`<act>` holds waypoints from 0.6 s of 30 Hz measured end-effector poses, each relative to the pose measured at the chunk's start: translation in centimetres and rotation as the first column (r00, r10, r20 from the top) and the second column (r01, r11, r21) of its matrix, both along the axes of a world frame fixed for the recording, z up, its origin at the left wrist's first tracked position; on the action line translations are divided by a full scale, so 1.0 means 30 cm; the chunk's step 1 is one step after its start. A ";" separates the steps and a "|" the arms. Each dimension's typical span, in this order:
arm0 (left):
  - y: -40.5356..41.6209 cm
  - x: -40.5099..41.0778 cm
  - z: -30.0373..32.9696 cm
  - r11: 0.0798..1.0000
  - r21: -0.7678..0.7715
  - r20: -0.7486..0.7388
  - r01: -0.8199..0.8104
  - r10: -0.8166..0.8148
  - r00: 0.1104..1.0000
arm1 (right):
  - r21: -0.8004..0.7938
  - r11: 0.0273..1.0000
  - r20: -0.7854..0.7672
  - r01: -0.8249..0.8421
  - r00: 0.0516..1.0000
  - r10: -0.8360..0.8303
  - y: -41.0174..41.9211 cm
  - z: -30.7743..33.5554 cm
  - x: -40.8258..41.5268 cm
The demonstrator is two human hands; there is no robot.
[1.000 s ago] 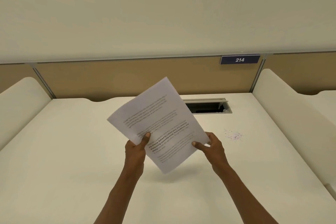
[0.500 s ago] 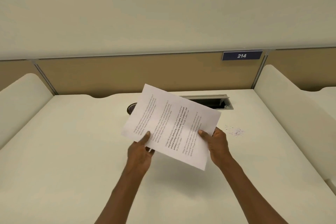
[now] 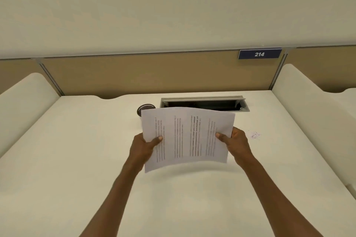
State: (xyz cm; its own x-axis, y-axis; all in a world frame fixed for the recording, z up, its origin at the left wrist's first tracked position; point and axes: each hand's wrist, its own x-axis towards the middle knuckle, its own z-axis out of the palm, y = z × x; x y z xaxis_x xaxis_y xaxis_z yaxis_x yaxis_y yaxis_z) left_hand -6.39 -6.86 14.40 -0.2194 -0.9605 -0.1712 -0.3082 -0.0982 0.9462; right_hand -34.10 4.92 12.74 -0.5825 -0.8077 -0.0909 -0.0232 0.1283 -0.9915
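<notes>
A white printed sheet of paper (image 3: 186, 136) is held above the white desk (image 3: 77, 159), turned sideways so its text lines run up and down. My left hand (image 3: 143, 145) pinches its left edge, thumb on top. My right hand (image 3: 234, 143) pinches its right edge, thumb on the printed face. The sheet bows slightly between the two hands and hides the fingers underneath.
An open cable hatch (image 3: 204, 104) lies in the desk behind the paper, with a dark round mesh object (image 3: 144, 107) to its left. Purple scribbles (image 3: 255, 135) mark the desk at right. Rounded white dividers (image 3: 308, 106) flank both sides; a sign reading 214 (image 3: 259, 54) hangs on the back panel.
The sheet has been rotated clockwise from a tilted diagonal to a sideways, level position. Both hands kept hold of it and moved further apart along its edges.
</notes>
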 end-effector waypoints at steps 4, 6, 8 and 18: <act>0.064 -0.084 -0.027 0.966 -0.125 -0.122 -0.225 0.210 0.970 | -0.034 0.994 -0.064 0.105 0.992 -0.107 -0.006 0.007 0.022; 0.085 -0.107 -0.031 0.957 -0.105 -0.192 -0.270 0.246 0.950 | -0.052 0.993 -0.072 0.107 0.991 -0.111 -0.007 0.009 0.029; 0.095 -0.109 -0.046 0.952 -0.071 -0.235 -0.297 0.273 0.933 | -0.062 0.994 -0.073 0.095 0.992 -0.099 -0.005 0.002 0.031; 0.169 -0.012 -0.235 0.973 0.030 -0.124 -0.229 0.231 0.965 | 0.074 0.995 -0.009 -0.068 0.998 0.069 0.067 -0.189 0.038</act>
State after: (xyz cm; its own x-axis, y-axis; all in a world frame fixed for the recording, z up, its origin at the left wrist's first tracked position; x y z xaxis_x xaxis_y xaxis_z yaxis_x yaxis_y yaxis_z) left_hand -6.74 -1.78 7.34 -0.0132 -0.9851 -0.1715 -0.1546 -0.1674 0.9737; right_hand -32.97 6.92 7.08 -0.5271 -0.8373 -0.1450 -0.0461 0.1986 -0.9790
